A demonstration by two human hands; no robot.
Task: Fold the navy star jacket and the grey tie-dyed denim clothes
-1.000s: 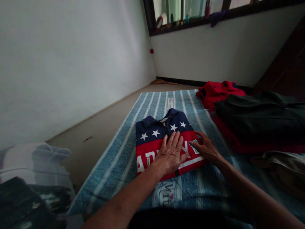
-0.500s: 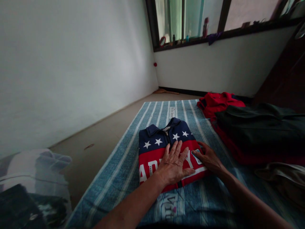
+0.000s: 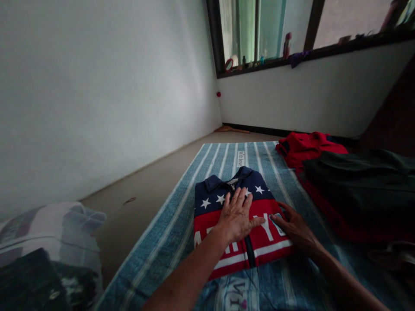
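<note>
A folded zip-up jacket (image 3: 207,216) lies on a blue striped bedspread. It has a navy collar and yoke with white stars over a red body with white letters. My left hand (image 3: 236,218) rests palm down on the jacket's middle, fingers spread over the zip and one star. At the jacket's right edge, my right hand (image 3: 295,226) has its thumb on top by a small pale patch and its other fingers stretched along the side. The thumb and fingers are apart; whatever lies under them is hidden.
To the right is a stack of dark clothes (image 3: 359,185) over red ones, with a red garment (image 3: 308,147) behind. Bagged clothing (image 3: 65,233) stands at lower left. Beyond the bedspread (image 3: 155,242) are the floor, a white wall (image 3: 97,86) and a windowsill with small bottles.
My left hand has slid slightly toward the collar, now covering part of a star and baring more of the lower front. The right hand stays at the edge. The view has shifted slightly.
</note>
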